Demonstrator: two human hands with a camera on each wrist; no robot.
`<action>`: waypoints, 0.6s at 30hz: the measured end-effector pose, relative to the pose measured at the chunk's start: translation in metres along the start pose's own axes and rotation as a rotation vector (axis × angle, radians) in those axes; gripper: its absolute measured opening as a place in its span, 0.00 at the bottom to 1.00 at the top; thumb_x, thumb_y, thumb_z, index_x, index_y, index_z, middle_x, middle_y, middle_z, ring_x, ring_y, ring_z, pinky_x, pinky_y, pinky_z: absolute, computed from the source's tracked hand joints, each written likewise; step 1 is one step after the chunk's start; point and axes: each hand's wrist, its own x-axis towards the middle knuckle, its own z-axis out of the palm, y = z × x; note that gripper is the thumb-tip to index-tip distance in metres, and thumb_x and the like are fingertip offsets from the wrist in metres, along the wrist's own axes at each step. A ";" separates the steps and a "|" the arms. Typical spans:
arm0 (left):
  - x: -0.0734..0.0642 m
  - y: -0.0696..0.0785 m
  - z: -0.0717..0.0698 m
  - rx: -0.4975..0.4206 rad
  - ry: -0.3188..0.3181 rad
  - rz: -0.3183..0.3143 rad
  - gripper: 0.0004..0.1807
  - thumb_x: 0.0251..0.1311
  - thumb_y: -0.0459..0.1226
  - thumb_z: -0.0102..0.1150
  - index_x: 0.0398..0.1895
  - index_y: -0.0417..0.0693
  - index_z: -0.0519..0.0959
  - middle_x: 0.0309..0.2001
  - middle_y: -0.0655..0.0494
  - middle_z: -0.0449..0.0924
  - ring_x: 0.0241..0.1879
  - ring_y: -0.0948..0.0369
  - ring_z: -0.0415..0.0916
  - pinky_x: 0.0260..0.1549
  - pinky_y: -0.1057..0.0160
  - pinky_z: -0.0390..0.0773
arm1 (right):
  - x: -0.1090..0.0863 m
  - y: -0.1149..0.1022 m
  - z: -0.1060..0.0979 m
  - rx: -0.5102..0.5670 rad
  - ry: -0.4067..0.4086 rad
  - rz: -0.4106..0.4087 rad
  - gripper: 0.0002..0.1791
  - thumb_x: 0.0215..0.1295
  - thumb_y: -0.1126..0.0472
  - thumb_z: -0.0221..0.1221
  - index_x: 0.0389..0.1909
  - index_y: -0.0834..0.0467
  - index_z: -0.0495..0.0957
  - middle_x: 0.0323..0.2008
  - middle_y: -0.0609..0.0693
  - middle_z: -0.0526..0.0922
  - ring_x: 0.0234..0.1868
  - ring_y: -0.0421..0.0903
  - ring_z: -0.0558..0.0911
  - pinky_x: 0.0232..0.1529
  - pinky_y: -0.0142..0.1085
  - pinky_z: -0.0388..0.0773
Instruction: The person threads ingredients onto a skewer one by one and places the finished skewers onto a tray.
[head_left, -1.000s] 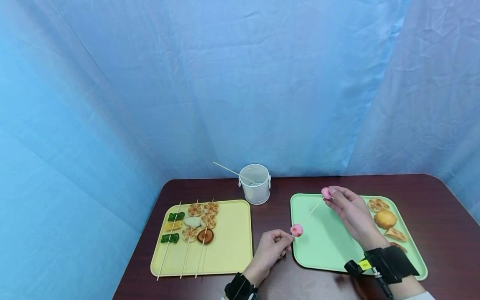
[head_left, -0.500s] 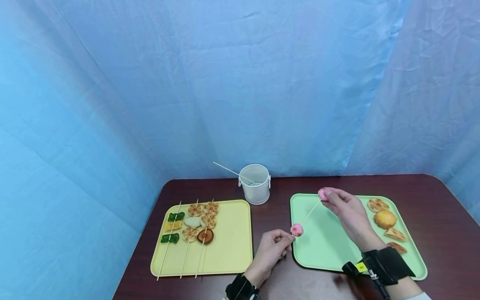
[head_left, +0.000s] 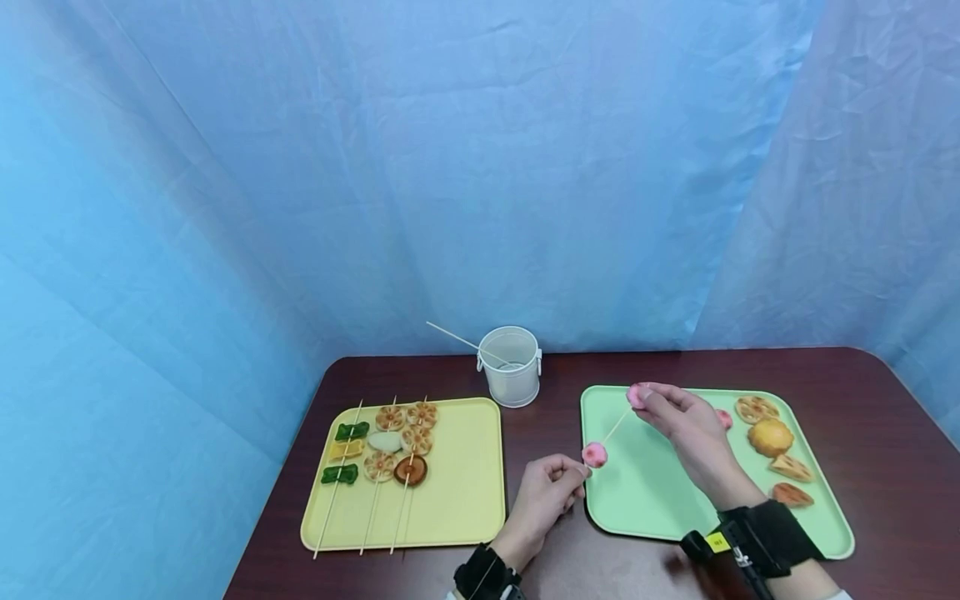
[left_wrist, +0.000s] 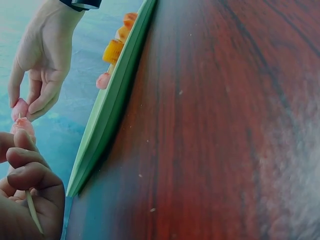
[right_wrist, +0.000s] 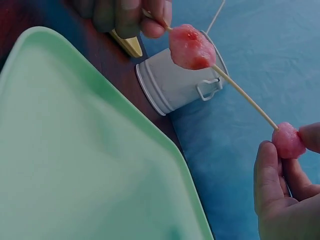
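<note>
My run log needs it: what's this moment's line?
left hand: grips skewer | right hand: pinches pink ball at skewer's end | second pink ball: on skewer

There are 2 trays (head_left: pixel 465 467), 1 bucket (head_left: pixel 513 386), 5 skewers (right_wrist: pixel 246 97) and 3 pink balls (right_wrist: pixel 190 47). The tray at 9 o'clock bears 4 lotus slices (head_left: pixel 379 467), 2 green pieces (head_left: pixel 330 476) and 1 mushroom (head_left: pixel 417 473).

This looks to me like a staged recording booth: creased blue cloth (head_left: pixel 480 167) hangs behind the white bucket (head_left: pixel 512 387) and spreads well out to either side of it. The bucket stands on a dark, wood-grained counter (head_left: pixel 585 567), and off to its right the wrist of my right grip (head_left: pixel 692 437) wears a small camera (head_left: pixel 696 547) on a black strap (head_left: pixel 776 537).
</note>
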 end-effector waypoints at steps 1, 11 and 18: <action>0.000 0.000 0.000 0.000 0.001 0.002 0.12 0.64 0.36 0.64 0.36 0.31 0.83 0.20 0.61 0.76 0.18 0.68 0.64 0.17 0.70 0.65 | 0.000 0.001 0.001 -0.012 0.001 0.007 0.37 0.75 0.51 0.61 0.69 0.75 0.62 0.51 0.41 0.82 0.53 0.32 0.83 0.57 0.30 0.78; -0.001 0.001 0.001 -0.008 0.016 0.006 0.10 0.63 0.33 0.63 0.37 0.31 0.84 0.20 0.61 0.76 0.18 0.69 0.64 0.17 0.70 0.65 | -0.003 0.007 0.007 -0.071 0.012 0.030 0.39 0.75 0.48 0.62 0.71 0.73 0.62 0.56 0.48 0.79 0.54 0.32 0.82 0.60 0.34 0.77; -0.001 0.001 0.002 -0.018 0.013 0.005 0.09 0.63 0.33 0.63 0.36 0.32 0.84 0.20 0.61 0.76 0.18 0.69 0.64 0.17 0.70 0.65 | -0.005 0.007 0.008 -0.094 0.018 0.055 0.42 0.75 0.47 0.61 0.74 0.72 0.59 0.66 0.63 0.72 0.54 0.30 0.82 0.60 0.33 0.77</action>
